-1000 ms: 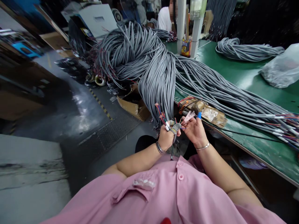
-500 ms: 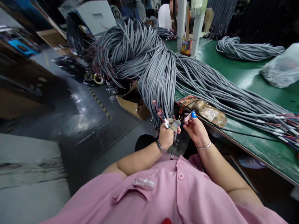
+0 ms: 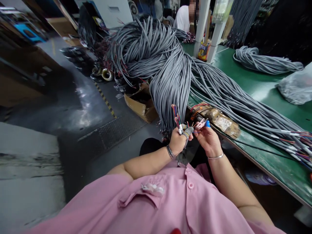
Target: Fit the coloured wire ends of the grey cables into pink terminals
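My left hand (image 3: 178, 142) is closed in a fist round the stripped ends of grey cables, whose coloured wires (image 3: 175, 117) stick up above it. A grey fabric cot covers its thumb. My right hand (image 3: 207, 138) sits right beside it, fingers pinched on thin wire ends, with a blue cap (image 3: 207, 123) on one fingertip. Both hands hover in front of my pink shirt, just off the green table's edge (image 3: 246, 152). A big bundle of grey cables (image 3: 170, 81) hangs over that edge down toward my hands.
More grey cables lie across the green table; another coil (image 3: 263, 60) lies far back. A brown taped block (image 3: 216, 118) sits at the table edge. A clear plastic bag (image 3: 296, 86) is at right. A cardboard box (image 3: 141, 105) stands on the floor. A person in white (image 3: 184, 18) works behind.
My right hand has moved in closer to the left hand and its fingers have pinched onto the wire ends. The view has shifted slightly left and down.
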The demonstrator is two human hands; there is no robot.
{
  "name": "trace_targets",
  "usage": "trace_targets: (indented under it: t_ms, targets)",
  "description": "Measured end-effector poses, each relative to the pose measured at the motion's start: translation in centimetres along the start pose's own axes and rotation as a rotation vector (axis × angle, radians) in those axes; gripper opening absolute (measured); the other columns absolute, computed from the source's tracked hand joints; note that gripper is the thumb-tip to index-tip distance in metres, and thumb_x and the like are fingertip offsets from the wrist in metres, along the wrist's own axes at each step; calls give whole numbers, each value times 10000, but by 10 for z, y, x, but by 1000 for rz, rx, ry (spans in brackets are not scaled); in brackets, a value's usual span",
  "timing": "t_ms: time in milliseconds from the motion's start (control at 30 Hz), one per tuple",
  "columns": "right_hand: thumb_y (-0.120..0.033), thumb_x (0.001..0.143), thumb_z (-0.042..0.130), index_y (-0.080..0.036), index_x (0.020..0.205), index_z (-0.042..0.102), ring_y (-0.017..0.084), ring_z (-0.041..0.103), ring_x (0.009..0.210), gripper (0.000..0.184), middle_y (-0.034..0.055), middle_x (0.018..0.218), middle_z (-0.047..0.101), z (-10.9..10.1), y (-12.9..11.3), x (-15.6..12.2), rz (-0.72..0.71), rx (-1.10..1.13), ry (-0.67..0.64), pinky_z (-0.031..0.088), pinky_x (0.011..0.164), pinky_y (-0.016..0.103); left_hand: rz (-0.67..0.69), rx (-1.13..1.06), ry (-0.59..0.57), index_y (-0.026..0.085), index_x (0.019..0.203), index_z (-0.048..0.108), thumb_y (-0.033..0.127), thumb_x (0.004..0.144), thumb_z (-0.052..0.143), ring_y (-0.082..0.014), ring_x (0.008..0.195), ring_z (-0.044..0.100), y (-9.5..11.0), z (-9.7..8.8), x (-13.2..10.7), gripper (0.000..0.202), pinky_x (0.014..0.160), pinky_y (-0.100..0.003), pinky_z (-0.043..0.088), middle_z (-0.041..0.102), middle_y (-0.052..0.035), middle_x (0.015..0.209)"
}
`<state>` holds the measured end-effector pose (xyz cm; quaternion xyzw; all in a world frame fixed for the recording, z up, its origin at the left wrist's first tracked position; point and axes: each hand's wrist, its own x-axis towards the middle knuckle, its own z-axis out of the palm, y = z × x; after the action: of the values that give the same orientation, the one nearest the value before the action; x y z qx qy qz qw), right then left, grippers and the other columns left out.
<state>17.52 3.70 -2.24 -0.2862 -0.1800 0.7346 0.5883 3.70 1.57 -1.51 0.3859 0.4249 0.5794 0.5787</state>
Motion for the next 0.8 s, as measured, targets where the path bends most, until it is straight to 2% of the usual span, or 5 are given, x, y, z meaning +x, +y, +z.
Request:
trace_targets:
  t_ms: [167, 300, 500, 700, 800]
  targets:
    - [-383, 780, 727, -243, 817, 679, 131, 630, 775, 153, -11, 893, 725, 0, 1, 0, -11, -19, 22, 525, 695, 276, 17, 23, 4, 161, 628, 556, 439, 743, 720, -86, 461, 528, 4, -2, -1, 343, 482, -218, 454, 589, 15, 528]
    - [-398, 783, 717, -242, 810, 680, 130, 622, 759, 163, -2, 899, 718, 3, 1, -1, -18, -59, 38, 508, 679, 275, 26, 76, -39, 160, 623, 550, 435, 739, 727, -89, 460, 532, 5, -3, -1, 347, 495, -228, 457, 593, 11, 529]
    - [-500, 760, 716, -252, 804, 674, 131, 609, 721, 255, -9, 880, 710, 1, 4, -1, -13, -90, 34, 505, 665, 282, 38, 98, -62, 156, 630, 570, 420, 757, 717, -95, 462, 536, 5, -4, -3, 328, 492, -226, 453, 589, 7, 523]
    - [-713, 711, 627, -238, 822, 679, 157, 611, 710, 491, 23, 856, 695, -2, 3, -11, 80, -163, -66, 524, 678, 316, 27, 92, -61, 157, 642, 574, 418, 758, 718, -97, 469, 545, 6, -10, -5, 319, 489, -224, 451, 608, 4, 540]
    - [-687, 649, 705, -220, 828, 689, 162, 604, 688, 501, 29, 792, 677, -3, 5, -20, 105, -310, -92, 520, 675, 320, 30, 129, -75, 158, 637, 575, 409, 758, 719, -102, 485, 558, 7, -15, -7, 314, 512, -227, 458, 613, 1, 545]
